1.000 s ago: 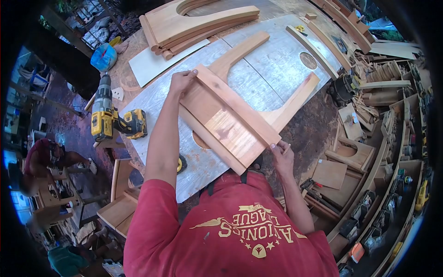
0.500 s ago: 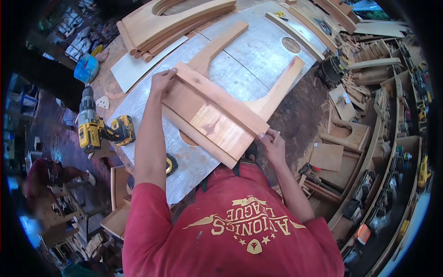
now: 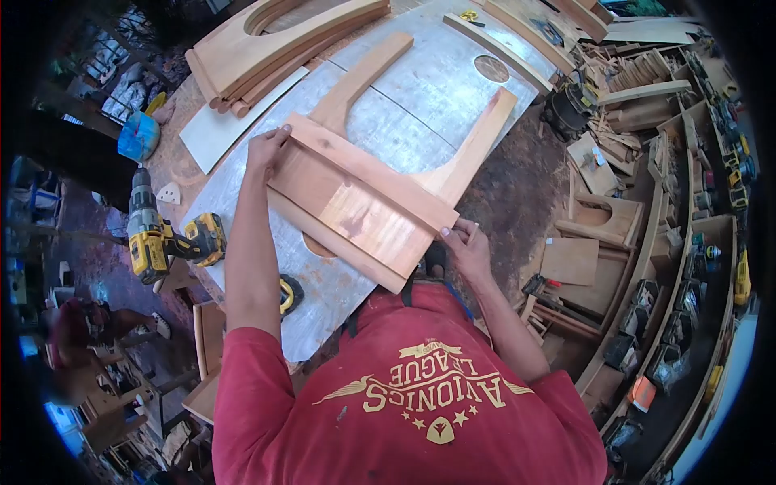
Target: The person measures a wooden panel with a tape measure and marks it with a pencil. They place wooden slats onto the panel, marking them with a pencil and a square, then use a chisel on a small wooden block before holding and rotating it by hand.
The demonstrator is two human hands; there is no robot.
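Note:
A wooden frame with a recessed panel [image 3: 368, 218] and two curved legs lies tilted across the metal-topped table [image 3: 396, 113]. My left hand [image 3: 267, 149] grips the upper left end of its long rail [image 3: 364, 167], thumb on top. At the rail's lower right end, my right hand [image 3: 467, 246] pinches the corner between thumb and fingers. The curved legs [image 3: 477, 145] point away from me on the table. Left of my left forearm stands a yellow cordless drill [image 3: 153, 242]. A tape measure [image 3: 289, 294] sits by that forearm, partly hidden.
Curved wooden pieces [image 3: 283, 48] are stacked at the upper left beside a pale board [image 3: 230, 121]. A blue container [image 3: 139, 136] stands on the left. Wooden strips [image 3: 497, 52] lie at the far edge. On the right are scrap wood and tool shelves [image 3: 711, 283]. Another person [image 3: 81, 327] is at lower left.
The view has shifted a little, so the table, frame and both hands appear slightly further left. Both hands keep their hold on the rail ends.

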